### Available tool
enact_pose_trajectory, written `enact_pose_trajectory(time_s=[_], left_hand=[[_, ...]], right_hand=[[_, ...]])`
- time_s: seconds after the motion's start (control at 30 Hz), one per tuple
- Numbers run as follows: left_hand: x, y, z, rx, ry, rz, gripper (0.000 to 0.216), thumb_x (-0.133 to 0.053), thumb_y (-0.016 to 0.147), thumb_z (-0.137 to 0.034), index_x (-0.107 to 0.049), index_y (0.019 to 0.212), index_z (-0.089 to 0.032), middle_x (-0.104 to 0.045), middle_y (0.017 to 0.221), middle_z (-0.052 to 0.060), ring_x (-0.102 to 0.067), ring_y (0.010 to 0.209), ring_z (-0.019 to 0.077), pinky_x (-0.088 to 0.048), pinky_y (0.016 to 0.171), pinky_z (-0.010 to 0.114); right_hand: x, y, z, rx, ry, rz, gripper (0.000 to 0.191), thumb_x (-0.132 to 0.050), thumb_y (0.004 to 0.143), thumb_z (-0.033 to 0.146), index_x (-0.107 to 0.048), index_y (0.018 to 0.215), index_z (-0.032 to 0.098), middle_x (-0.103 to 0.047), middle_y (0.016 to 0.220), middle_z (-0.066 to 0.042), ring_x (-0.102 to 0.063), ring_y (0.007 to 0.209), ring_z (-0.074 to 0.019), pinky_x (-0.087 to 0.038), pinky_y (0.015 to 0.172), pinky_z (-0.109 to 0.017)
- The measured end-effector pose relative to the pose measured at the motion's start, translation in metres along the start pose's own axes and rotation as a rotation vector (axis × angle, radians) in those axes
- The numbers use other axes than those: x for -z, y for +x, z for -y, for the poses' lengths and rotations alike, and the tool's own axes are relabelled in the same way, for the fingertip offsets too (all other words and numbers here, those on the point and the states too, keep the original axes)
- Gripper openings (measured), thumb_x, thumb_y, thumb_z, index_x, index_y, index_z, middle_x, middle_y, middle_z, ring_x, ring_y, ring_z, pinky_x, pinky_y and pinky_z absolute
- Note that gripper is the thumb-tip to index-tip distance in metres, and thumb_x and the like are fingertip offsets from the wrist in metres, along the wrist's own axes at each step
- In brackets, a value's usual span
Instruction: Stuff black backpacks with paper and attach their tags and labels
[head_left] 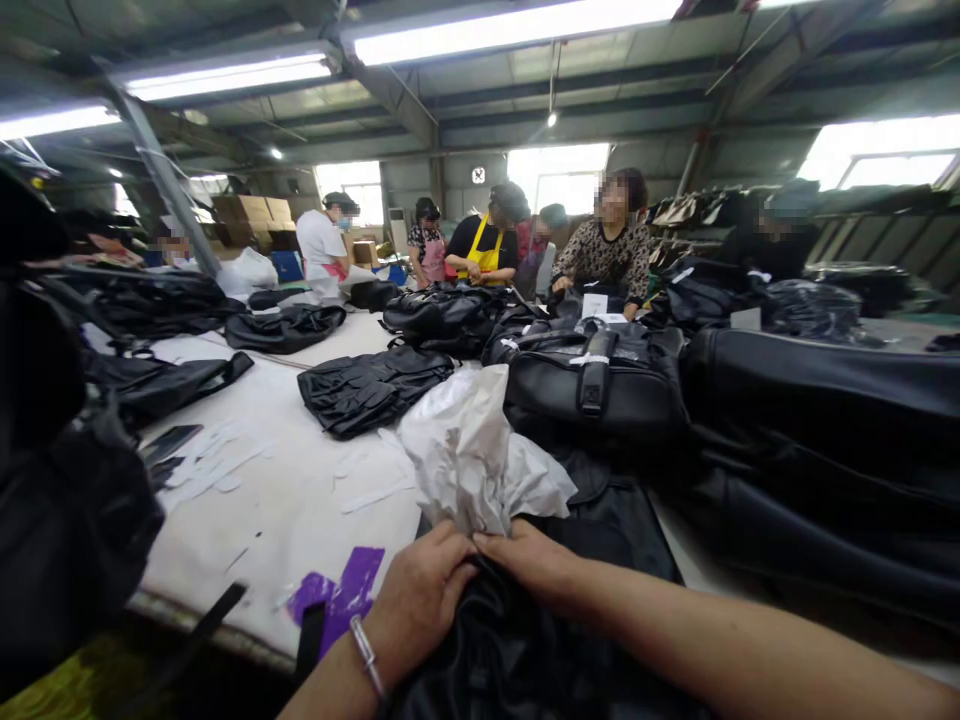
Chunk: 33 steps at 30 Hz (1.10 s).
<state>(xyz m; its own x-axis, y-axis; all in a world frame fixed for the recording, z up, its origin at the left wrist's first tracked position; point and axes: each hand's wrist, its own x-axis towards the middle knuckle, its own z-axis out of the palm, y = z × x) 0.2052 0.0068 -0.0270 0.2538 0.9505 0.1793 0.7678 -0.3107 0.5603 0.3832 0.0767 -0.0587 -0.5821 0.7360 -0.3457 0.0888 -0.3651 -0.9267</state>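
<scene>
A wad of crumpled white paper (472, 450) stands up out of a black bag (517, 640) that lies right in front of me at the table's near edge. My left hand (420, 595), with a metal bracelet on the wrist, is closed on the base of the paper at the bag's mouth. From the right, my right hand (529, 560) presses against the same spot, its fingers curled into the paper and the bag's opening. The fingertips of both hands are hidden in the folds.
A long white table (285, 500) holds many black bags (592, 385), paper strips and a purple scrap (341, 590). Black bags pile up at the left (67, 520) and right (825, 450). Several people (607, 245) work at the far end.
</scene>
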Motion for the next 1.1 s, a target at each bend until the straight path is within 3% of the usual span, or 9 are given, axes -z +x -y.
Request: enact_pose_trajectory(time_s=[0.23, 0.33, 0.43, 0.53, 0.6, 0.73, 0.8, 0.93, 1.1], left_hand=[[0.01, 0.0, -0.012, -0.048, -0.172, -0.061, 0.011, -0.051, 0.088, -0.017, -0.06, 0.08, -0.018, -0.052, 0.103, 0.008, -0.05, 0.103, 0.0213, -0.042, 0.093, 0.033], [0.01, 0.0, -0.005, -0.061, -0.273, -0.001, 0.012, -0.05, 0.086, -0.014, -0.056, 0.077, -0.017, -0.051, 0.103, 0.007, -0.051, 0.1, 0.019, -0.043, 0.091, 0.03], [0.006, -0.002, 0.009, -0.048, -0.285, 0.042, 0.013, -0.047, 0.088, -0.015, -0.053, 0.077, -0.018, -0.054, 0.094, 0.005, -0.052, 0.091, 0.0175, -0.043, 0.083, 0.029], [0.004, -0.001, 0.017, 0.0, -0.23, 0.117, 0.01, -0.047, 0.089, -0.019, -0.054, 0.081, -0.018, -0.058, 0.089, 0.003, -0.053, 0.086, 0.0175, -0.041, 0.078, 0.028], [0.006, 0.002, 0.018, 0.039, -0.212, 0.185, 0.009, -0.049, 0.089, -0.021, -0.055, 0.082, -0.019, -0.06, 0.085, 0.002, -0.054, 0.083, 0.0173, -0.04, 0.076, 0.028], [0.012, 0.006, 0.018, 0.032, -0.234, 0.263, 0.002, -0.056, 0.082, -0.02, -0.055, 0.084, -0.019, -0.06, 0.083, 0.0, -0.055, 0.08, 0.0161, -0.041, 0.075, 0.026], [0.01, 0.003, 0.022, 0.041, -0.218, 0.225, 0.019, -0.059, 0.079, -0.018, -0.056, 0.098, -0.019, -0.06, 0.086, 0.0, -0.056, 0.083, 0.0166, -0.042, 0.077, 0.026], [-0.005, -0.006, 0.025, 0.128, -0.053, 0.155, 0.052, -0.055, 0.084, -0.022, -0.042, 0.134, -0.019, -0.063, 0.104, 0.007, -0.059, 0.097, 0.0217, -0.044, 0.089, 0.033], [-0.015, -0.001, 0.011, 0.06, 0.171, 0.284, 0.021, -0.045, 0.089, -0.026, -0.064, 0.094, -0.018, -0.064, 0.094, 0.009, -0.058, 0.09, 0.025, -0.044, 0.08, 0.034]], right_hand=[[-0.002, -0.002, 0.001, -0.3, 0.386, 0.527, 0.059, -0.073, 0.069, 0.065, -0.067, 0.093, 0.012, -0.07, 0.089, -0.01, -0.065, 0.094, -0.024, -0.044, 0.095, -0.036], [-0.003, -0.007, 0.003, -0.214, 0.13, 0.339, 0.06, -0.068, 0.072, 0.068, -0.067, 0.095, 0.013, -0.069, 0.093, -0.01, -0.063, 0.093, -0.0261, -0.046, 0.089, -0.038], [0.003, -0.021, 0.013, 0.052, -0.498, 0.068, 0.04, -0.07, 0.076, 0.054, -0.067, 0.089, 0.016, -0.068, 0.087, -0.007, -0.061, 0.082, -0.025, -0.047, 0.075, -0.035], [0.011, -0.036, 0.019, 0.313, -0.902, -0.05, 0.025, -0.07, 0.077, 0.04, -0.064, 0.085, 0.017, -0.064, 0.078, -0.004, -0.057, 0.072, -0.0213, -0.044, 0.067, -0.031], [0.015, -0.039, 0.019, 0.485, -0.93, -0.059, 0.026, -0.071, 0.076, 0.034, -0.063, 0.095, 0.018, -0.063, 0.088, -0.005, -0.057, 0.079, -0.0219, -0.045, 0.073, -0.032], [0.018, -0.03, 0.018, 0.671, -0.875, 0.103, 0.065, -0.072, 0.074, 0.03, -0.048, 0.133, 0.016, -0.052, 0.126, -0.014, -0.05, 0.115, -0.0267, -0.04, 0.099, -0.036], [0.018, -0.023, 0.02, 0.616, -0.897, 0.22, 0.068, -0.07, 0.076, 0.03, -0.045, 0.137, 0.016, -0.052, 0.128, -0.014, -0.052, 0.114, -0.027, -0.041, 0.099, -0.036], [0.015, -0.013, 0.026, 0.404, -1.014, 0.341, 0.043, -0.065, 0.077, 0.036, -0.062, 0.116, 0.017, -0.066, 0.098, -0.007, -0.062, 0.084, -0.023, -0.047, 0.076, -0.03], [0.007, -0.009, 0.032, 0.133, -1.17, 0.317, 0.026, -0.063, 0.077, 0.043, -0.07, 0.08, 0.018, -0.058, 0.065, 0.0, -0.052, 0.06, -0.0164, -0.036, 0.053, -0.025]])
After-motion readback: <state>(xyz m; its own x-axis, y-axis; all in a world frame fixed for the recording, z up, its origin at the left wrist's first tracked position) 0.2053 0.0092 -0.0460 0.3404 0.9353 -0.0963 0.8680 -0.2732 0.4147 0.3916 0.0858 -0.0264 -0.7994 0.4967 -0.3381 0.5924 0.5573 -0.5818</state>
